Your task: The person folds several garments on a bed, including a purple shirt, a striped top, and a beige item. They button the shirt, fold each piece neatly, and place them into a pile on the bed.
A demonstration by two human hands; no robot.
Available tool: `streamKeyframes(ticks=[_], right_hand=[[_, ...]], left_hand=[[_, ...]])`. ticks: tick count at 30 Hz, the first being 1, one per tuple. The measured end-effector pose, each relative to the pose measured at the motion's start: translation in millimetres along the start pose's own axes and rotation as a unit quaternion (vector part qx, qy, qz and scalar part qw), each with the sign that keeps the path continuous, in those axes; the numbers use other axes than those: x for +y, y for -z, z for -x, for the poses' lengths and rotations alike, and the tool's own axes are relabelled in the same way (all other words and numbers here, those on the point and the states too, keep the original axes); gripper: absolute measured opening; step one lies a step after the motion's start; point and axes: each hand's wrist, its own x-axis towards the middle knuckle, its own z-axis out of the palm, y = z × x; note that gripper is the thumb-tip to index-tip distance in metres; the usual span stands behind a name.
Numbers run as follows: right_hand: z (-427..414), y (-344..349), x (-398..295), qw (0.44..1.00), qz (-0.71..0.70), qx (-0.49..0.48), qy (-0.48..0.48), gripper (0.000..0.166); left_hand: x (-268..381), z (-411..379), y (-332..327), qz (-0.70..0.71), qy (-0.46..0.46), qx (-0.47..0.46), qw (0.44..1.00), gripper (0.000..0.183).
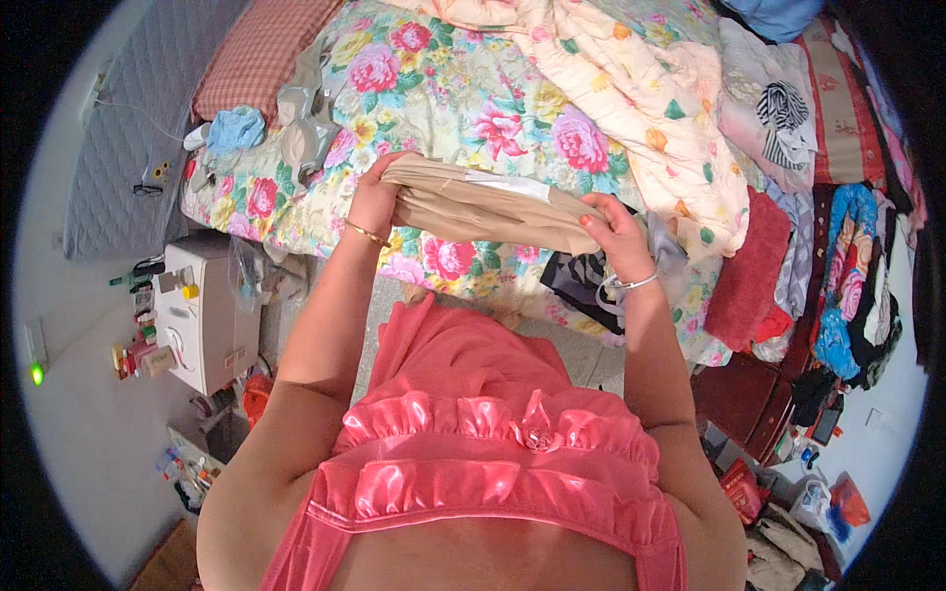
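Note:
A beige cloth garment (488,207) is stretched between my two hands above the edge of the bed. My left hand (378,196) grips its left end, and a bracelet circles that wrist. At the other end my right hand (617,230) pinches the cloth, thumb towards me. Along the garment's upper edge shows a white strip (508,185). Below lies the flowered bed sheet (451,258). A dark patterned cloth (580,284) rests on the sheet just under my right hand.
Bras (299,140), a light blue cloth (235,131) and a checked pillow (259,55) lie on the bed's left. A cream quilt (650,125) and a red towel (746,270) lie to the right. A white cabinet (214,325) stands at left; clothes (850,273) are heaped far right.

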Motion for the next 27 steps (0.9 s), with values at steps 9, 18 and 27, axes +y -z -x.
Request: streamKeyframes(ticks=[9,18,27], right_hand=[[4.6,8.1,-12.6,0.934,0.178,0.238,0.196,0.019],[65.2,-58.8,-15.1,0.965,0.075,-0.149,0.205,0.064],[44.1,-68.4,-8.1,0.984,-0.175,0.020,0.040,0.027]], left_hand=[[50.9,53.1,-67.0,0.475,0.207,-0.273,0.811,0.043],[76.7,60.6,-119.6,0.556,0.185,-0.244,0.773,0.040],[42.1,23.4,-101.9,0.483,0.039,-0.158,0.860,0.025]])
